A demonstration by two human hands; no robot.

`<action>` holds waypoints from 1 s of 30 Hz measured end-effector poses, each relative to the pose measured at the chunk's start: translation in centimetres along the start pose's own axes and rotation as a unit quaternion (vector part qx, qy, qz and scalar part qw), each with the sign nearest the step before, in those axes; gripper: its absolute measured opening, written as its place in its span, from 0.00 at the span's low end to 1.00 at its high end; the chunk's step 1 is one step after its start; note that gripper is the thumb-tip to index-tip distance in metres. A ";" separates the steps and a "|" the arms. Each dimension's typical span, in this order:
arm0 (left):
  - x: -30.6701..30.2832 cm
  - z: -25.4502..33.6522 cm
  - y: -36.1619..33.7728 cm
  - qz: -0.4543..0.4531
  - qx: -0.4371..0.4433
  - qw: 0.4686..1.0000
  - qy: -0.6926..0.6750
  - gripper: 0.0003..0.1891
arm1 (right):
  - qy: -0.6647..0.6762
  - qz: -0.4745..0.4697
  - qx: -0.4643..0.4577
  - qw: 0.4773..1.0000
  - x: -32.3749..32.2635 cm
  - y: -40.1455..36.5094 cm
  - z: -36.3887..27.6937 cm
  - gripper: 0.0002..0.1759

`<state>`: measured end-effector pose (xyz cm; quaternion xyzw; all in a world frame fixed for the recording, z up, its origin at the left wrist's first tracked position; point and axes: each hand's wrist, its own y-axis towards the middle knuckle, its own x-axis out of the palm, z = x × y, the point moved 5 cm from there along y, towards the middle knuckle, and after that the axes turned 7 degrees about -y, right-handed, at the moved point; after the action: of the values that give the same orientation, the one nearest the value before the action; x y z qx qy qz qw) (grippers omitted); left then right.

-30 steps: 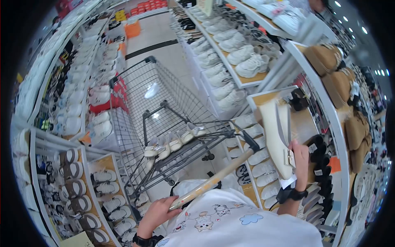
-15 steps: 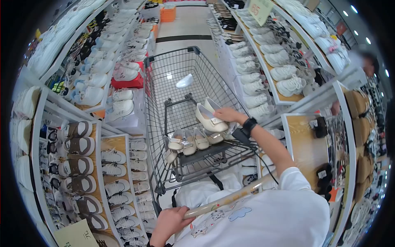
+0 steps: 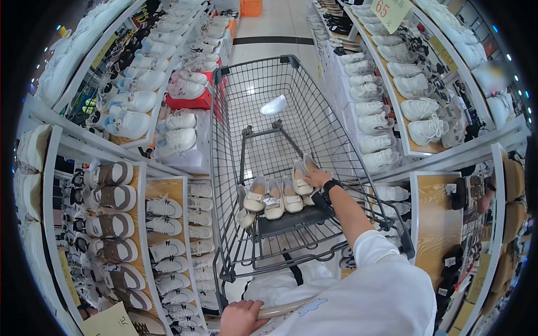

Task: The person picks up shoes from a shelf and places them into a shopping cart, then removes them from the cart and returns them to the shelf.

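Note:
My right hand, with a dark watch on the wrist, has its fingers closed on a pair of cream flat shoes. That pair is lowered to the right end of a row of similar cream flats with bows, lined up along the near part of the shopping cart. The held pair's lower portion is partly hidden by the hand and neighbouring shoes. Down at the bottom, my left hand is wrapped around the cart's pale handle.
Shoe shelves line both sides; brown-and-white shoes stand left and white sneakers right. A shiny white packet lies deeper in the cart. A yellow price sign hangs at upper right. The tiled aisle runs ahead.
My right hand has brought the cream flats down from above the cart to the end of the row. My left hand stays on the handle. The view has shifted slightly.

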<state>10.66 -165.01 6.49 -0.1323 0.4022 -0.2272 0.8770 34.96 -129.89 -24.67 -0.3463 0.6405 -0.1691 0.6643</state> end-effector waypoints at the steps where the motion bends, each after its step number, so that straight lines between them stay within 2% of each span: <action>1: 0.0 0.0 0.0 -0.002 0.004 1.000 0.004 0.20 | -0.010 -0.002 -0.010 1.000 0.0 -0.1 0.0 0.28; 3: -0.1 0.1 -0.1 0.002 0.011 1.000 0.007 0.21 | -0.018 -0.001 -0.017 1.000 -0.3 0.0 0.1 0.28; 6: -0.2 0.3 -0.1 0.000 0.026 1.000 0.013 0.22 | 0.039 0.059 -0.021 0.997 -0.9 1.2 2.3 0.27; 8: -0.2 0.5 -0.1 -0.005 0.038 0.999 0.019 0.23 | 0.073 0.084 -0.112 0.987 -4.1 -0.1 2.5 0.28; 10: -0.5 0.6 -0.1 0.003 0.053 0.999 0.004 0.23 | 0.090 0.129 -0.110 0.981 -7.7 -2.7 3.1 0.29; 12: -0.6 0.8 0.0 -0.016 0.064 0.998 0.001 0.23 | 0.115 0.163 -0.148 0.969 -10.8 -5.5 3.4 0.29; 14: -0.9 1.1 0.2 -0.038 0.080 0.996 0.000 0.24 | 0.150 0.182 -0.157 0.959 -14.5 -11.3 3.2 0.28; 15: -0.9 1.2 0.5 -0.069 0.064 0.995 -0.023 0.23 | 0.180 0.195 -0.176 0.948 -15.9 -14.3 3.0 0.27; 16: -0.9 1.2 0.7 -0.103 0.051 0.992 -0.043 0.23 | 0.186 0.207 -0.156 0.948 -16.6 -16.6 3.4 0.27; 18: -0.4 1.0 1.2 -0.131 0.089 0.987 -0.027 0.22 | 0.213 0.258 -0.170 0.927 -17.4 -21.4 4.2 0.24; 21: -0.1 1.7 2.0 -0.172 0.151 0.973 -0.002 0.22 | 0.268 0.324 -0.116 0.900 -16.8 -28.9 5.8 0.22; 23: -0.5 3.1 2.5 -0.199 0.188 0.962 0.019 0.22 | 0.280 0.408 -0.097 0.864 -15.9 -34.4 6.7 0.20; 25: -0.5 4.7 3.0 -0.267 0.157 0.946 0.098 0.25 | 0.275 0.458 -0.037 0.845 -13.5 -39.5 8.2 0.19; 26: -0.4 6.0 3.1 -0.286 0.173 0.935 0.115 0.25 | 0.260 0.492 -0.006 0.831 -12.2 -42.0 8.8 0.18; 28: -0.1 8.8 3.5 -0.253 0.227 0.929 0.144 0.27 | 0.268 0.517 0.063 0.811 -7.9 -46.7 10.5 0.17; 29: 0.3 9.9 4.0 -0.224 0.283 0.928 0.098 0.24 | 0.301 0.529 0.104 0.787 -5.1 -48.9 11.6 0.17; 30: 1.7 9.6 4.9 -0.238 0.295 0.919 0.112 0.24 | 0.331 0.541 0.142 0.760 -2.3 -50.9 12.6 0.17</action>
<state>20.40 -161.14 9.52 0.0673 0.3688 -0.5508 0.7457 57.99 -161.12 10.70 0.2332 0.8701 0.0251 0.4335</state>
